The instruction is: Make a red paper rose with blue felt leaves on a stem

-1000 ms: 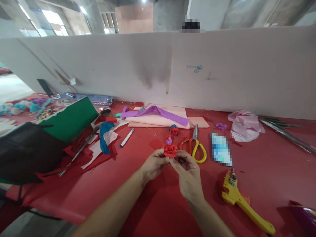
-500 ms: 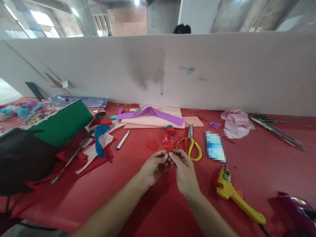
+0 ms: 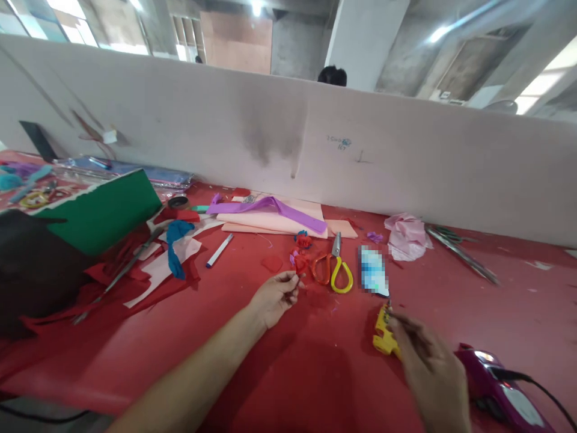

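Note:
My left hand is closed in a pinch on a small red paper piece, partly hidden by the fingertips. Just behind it lie small paper flowers, one of them red and blue. My right hand is over the yellow glue gun on the table, its bent fingers at the gun's body. The hand covers the handle, and I cannot tell whether it grips. Scissors with one orange and one yellow loop lie between the hands. A flat red petal rests left of the flowers.
Peach paper sheets with a purple strip lie at the back. A pen, blue and red scraps and a green board are leftward. Pink plastic and a purple corded device are rightward. A white partition bounds the table.
My right hand has left the red piece and moved right to the glue gun. My left hand still pinches the piece. The view has turned slightly right.

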{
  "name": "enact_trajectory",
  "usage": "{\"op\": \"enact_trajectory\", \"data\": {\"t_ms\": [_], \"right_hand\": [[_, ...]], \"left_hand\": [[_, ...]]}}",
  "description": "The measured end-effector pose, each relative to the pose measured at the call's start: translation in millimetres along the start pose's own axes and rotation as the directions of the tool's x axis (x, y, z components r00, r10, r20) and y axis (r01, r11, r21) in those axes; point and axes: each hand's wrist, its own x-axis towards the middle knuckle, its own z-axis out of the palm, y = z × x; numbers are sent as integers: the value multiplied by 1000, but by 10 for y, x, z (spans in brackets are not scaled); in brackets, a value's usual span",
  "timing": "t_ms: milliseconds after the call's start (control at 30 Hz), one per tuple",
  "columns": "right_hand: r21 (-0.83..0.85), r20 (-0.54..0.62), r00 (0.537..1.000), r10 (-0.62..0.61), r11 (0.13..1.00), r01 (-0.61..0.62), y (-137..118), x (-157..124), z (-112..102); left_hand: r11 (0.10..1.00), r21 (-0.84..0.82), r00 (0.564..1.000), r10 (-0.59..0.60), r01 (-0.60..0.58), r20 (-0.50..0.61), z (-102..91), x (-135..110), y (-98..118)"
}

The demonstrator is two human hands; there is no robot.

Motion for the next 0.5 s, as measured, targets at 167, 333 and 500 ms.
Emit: {"op": "enact_trajectory", "data": {"t_ms": [167,333,500], "right_hand": [[-604,150,966,-210,755,257,748,159,-335],[-721,206,966,-154,644,256,854,121,-219],[-781,227,937,-267,524,339,814,101,-214]], "left_hand": [[999,42,1000,12,-13,9,-20,23,-1],[967,198,987,161,-157,-3,-9,-3,-4],[910,306,953,300,-278,-26,18,-48,20]]}}
